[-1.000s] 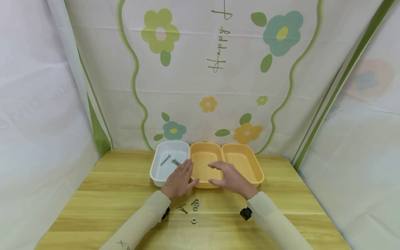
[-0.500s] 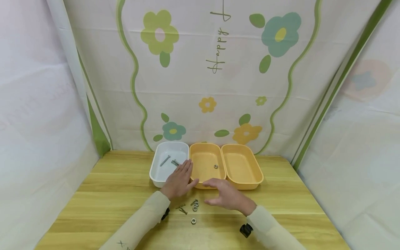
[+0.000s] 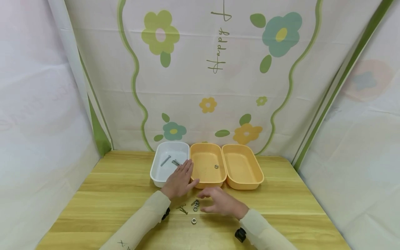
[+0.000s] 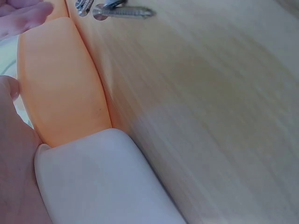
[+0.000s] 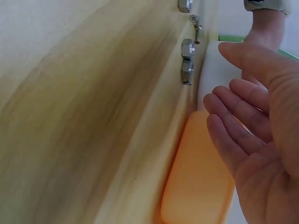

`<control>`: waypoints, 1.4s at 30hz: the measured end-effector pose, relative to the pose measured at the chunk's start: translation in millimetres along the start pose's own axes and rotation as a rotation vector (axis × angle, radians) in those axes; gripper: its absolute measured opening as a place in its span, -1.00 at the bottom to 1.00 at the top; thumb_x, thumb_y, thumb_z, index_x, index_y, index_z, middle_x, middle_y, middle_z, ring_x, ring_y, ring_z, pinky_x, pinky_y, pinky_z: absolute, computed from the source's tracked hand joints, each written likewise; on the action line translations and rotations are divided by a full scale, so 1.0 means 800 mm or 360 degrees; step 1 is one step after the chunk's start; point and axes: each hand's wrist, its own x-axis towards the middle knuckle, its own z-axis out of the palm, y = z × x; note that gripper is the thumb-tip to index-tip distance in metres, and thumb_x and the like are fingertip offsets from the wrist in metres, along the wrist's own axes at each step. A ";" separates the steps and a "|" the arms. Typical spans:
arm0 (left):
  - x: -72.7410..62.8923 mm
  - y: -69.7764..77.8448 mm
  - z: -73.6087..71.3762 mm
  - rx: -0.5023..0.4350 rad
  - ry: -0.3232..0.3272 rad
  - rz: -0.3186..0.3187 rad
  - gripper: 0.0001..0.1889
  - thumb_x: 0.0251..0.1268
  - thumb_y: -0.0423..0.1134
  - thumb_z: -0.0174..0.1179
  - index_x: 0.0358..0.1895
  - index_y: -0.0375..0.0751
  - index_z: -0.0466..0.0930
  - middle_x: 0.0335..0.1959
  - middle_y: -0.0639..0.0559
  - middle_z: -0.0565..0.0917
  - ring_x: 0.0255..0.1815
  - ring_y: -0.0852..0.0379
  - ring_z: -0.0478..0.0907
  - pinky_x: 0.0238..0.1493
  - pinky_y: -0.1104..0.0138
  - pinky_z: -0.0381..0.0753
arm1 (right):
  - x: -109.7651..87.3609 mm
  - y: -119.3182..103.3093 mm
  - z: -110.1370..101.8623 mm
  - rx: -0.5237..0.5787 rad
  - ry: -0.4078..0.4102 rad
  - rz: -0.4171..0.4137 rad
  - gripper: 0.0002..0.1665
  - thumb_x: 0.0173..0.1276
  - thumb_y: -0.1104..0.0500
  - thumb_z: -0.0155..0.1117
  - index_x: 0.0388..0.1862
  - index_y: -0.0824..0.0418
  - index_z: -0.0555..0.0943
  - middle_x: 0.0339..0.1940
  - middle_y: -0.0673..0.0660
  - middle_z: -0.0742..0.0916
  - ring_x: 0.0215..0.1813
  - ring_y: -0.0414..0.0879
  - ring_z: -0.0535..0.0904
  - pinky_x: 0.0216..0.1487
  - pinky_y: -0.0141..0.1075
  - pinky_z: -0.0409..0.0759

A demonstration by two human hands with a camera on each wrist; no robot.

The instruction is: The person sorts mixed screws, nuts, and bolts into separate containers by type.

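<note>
At lower centre, the right hand [image 3: 221,202] has its grip parted, holding nothing, beside nuts [image 3: 195,208]; left of centre, the straight-fingered left hand [image 3: 177,180], grip unclenched, rests against the white tray [image 3: 162,173].

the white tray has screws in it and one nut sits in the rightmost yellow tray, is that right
Wrong tray for the nut: the head view shows it in the middle yellow tray. The white tray does have screws in it.

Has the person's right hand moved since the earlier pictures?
Yes, backward: the right hand was over the middle tray and is now on its near side, by the nuts.
</note>
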 end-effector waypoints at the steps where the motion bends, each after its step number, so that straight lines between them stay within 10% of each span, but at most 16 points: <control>1: 0.000 -0.001 0.001 0.0006 -0.0004 -0.0002 -0.13 0.66 0.22 -0.09 0.63 -0.50 0.11 0.71 -0.38 0.13 0.74 -0.27 0.08 0.71 -0.08 0.19 | 0.001 0.001 0.002 -0.0005 -0.0009 -0.0009 -0.51 0.39 0.13 0.52 0.26 0.23 0.69 0.18 0.08 0.81 0.20 -0.12 0.74 0.28 -0.26 0.71; 15: 0.000 -0.001 0.000 0.0043 -0.0035 -0.0009 -0.13 0.68 0.24 -0.14 0.65 -0.48 0.08 0.72 -0.35 0.09 0.75 -0.25 0.06 0.71 -0.05 0.19 | 0.016 0.009 0.018 -0.0123 -0.0068 -0.0058 -0.64 0.35 0.14 0.56 0.12 0.11 0.77 0.06 -0.06 0.83 0.10 -0.33 0.70 0.22 -0.42 0.68; 26: 0.001 0.003 -0.004 0.0041 -0.0036 -0.0023 -0.14 0.68 0.23 -0.13 0.64 -0.49 0.11 0.71 -0.35 0.13 0.75 -0.24 0.09 0.70 -0.05 0.21 | 0.018 0.023 0.014 0.0011 -0.0096 -0.0071 -0.82 0.18 0.29 0.52 -0.27 0.05 0.76 -0.34 -0.16 0.77 -0.34 -0.42 0.61 -0.28 -0.55 0.65; 42: 0.000 0.003 -0.006 0.0064 -0.0077 -0.0043 -0.15 0.69 0.21 -0.13 0.65 -0.47 0.08 0.72 -0.34 0.09 0.76 -0.22 0.06 0.72 -0.03 0.19 | 0.003 0.022 -0.047 0.0175 -0.0012 -0.0069 -0.73 0.10 0.34 0.42 -0.33 -0.03 0.67 -0.38 -0.14 0.72 -0.33 -0.17 0.69 -0.23 -0.27 0.78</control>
